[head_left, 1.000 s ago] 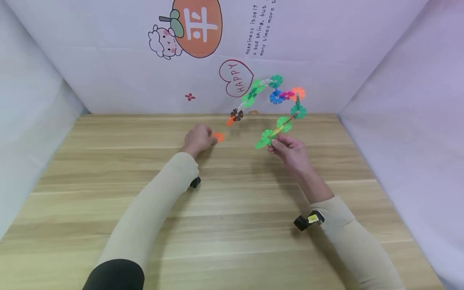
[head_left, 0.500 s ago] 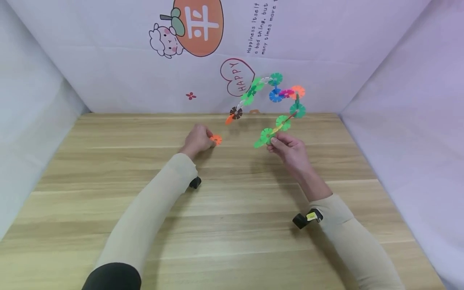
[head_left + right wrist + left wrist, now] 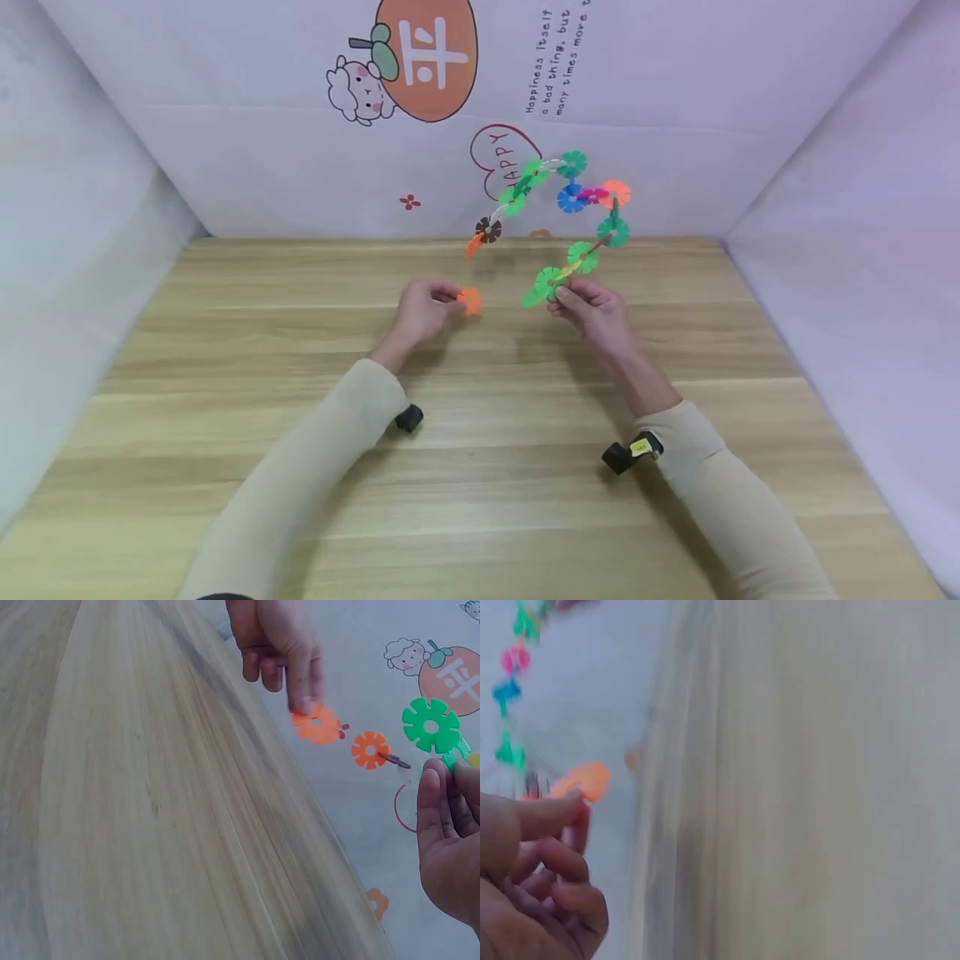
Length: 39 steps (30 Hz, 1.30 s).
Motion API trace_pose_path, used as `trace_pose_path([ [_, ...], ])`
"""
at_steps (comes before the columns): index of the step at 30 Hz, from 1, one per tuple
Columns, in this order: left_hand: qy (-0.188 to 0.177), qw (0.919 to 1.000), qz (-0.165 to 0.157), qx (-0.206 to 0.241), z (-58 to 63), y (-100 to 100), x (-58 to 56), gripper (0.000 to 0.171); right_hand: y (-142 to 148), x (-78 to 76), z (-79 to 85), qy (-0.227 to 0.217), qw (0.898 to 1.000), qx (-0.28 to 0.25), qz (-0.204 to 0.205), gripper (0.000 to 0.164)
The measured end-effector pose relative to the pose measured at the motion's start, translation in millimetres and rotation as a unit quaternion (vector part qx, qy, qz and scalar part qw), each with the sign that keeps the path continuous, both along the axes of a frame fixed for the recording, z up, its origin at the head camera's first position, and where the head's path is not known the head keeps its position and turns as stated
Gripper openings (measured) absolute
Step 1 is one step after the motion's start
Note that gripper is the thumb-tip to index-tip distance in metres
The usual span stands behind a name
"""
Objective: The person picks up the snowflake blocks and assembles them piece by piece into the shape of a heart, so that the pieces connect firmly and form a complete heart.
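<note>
My left hand (image 3: pixel 429 312) pinches a single orange notched disc (image 3: pixel 470 301) between thumb and fingers, apart from the chain. In the right wrist view the loose orange disc (image 3: pixel 316 724) shows its slotted rim and round centre hole. A chain of interlocked snowflake discs (image 3: pixel 572 198) arches up and back in green, white, blue, pink, orange, red and yellow. My right hand (image 3: pixel 596 317) pinches this chain near its green end disc (image 3: pixel 536 297). The chain's other end has a dark brown disc (image 3: pixel 489 230) and an orange disc (image 3: pixel 475 243). The gap between both ends lies between my hands.
Under the hands lies a wood-grain table (image 3: pixel 480 467). A printed white cloth (image 3: pixel 262 167) rises at its back edge, close behind the chain, and white side walls (image 3: pixel 840 217) flank it. Black wrist cameras (image 3: pixel 618 457) sit on both sleeves.
My left hand has come slightly toward me and to the right with the orange disc, nearer to the green end. The right hand keeps its grip on the chain, almost still.
</note>
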<state>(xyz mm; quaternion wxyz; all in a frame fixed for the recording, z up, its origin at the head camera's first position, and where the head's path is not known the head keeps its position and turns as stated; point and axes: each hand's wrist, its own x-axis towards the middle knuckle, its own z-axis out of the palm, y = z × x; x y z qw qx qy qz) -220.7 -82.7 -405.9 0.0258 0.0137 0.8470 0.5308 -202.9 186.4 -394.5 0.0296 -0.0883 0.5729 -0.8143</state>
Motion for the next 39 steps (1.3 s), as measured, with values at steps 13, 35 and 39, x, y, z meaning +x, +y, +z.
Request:
trace_pose_path([
  [13,0.086,0.9857,-0.037,0.14,8.1,27,49.8,0.011,-17,0.3,-4.1,0.001,1.0,-0.03,0.006,0.017],
  [35,0.099,0.9783,-0.02,0.181,8.4,30,53.2,0.013,-25,0.2,-4.6,0.015,1.0,-0.011,-0.014,0.016],
  [39,0.088,0.9765,-0.024,0.195,8.8,30,54.6,0.012,-27,1.0,-5.4,0.018,1.0,-0.009,-0.014,0.015],
])
